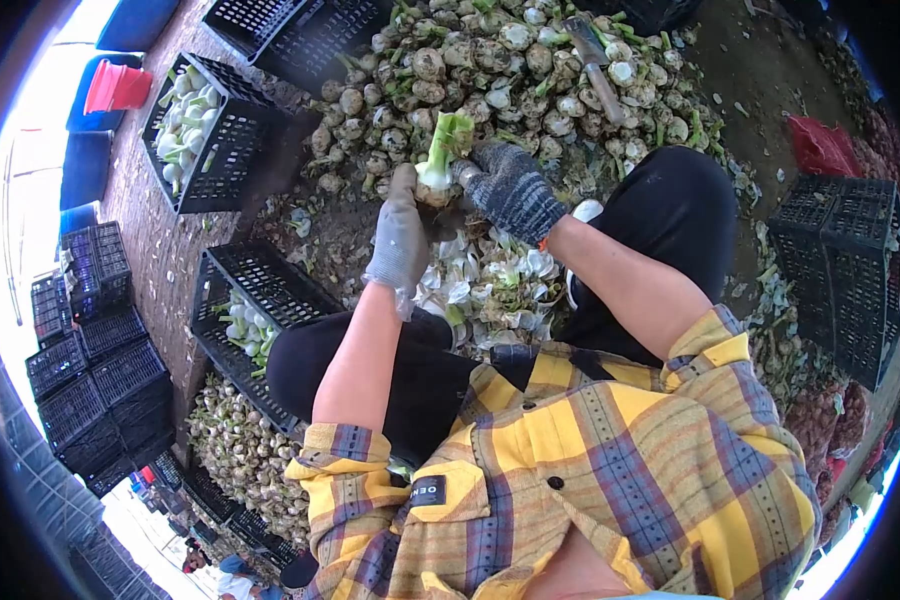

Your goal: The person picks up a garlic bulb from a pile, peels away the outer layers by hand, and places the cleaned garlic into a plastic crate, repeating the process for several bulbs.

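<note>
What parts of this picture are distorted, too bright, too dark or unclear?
Head view: wide lens bends the scene inside a black rim; white glare washes out the left edge and lower right; black cloth trousers show little detail; people at bottom left are small and unclear; the left hand in a pale grey glove looks fairly sharp.

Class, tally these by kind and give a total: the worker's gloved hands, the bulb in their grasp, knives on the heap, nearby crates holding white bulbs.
Gloved hands (left hand, right hand): 2
Grasped bulb: 1
Knife: 1
Crates with white bulbs: 2
Total: 6
</note>
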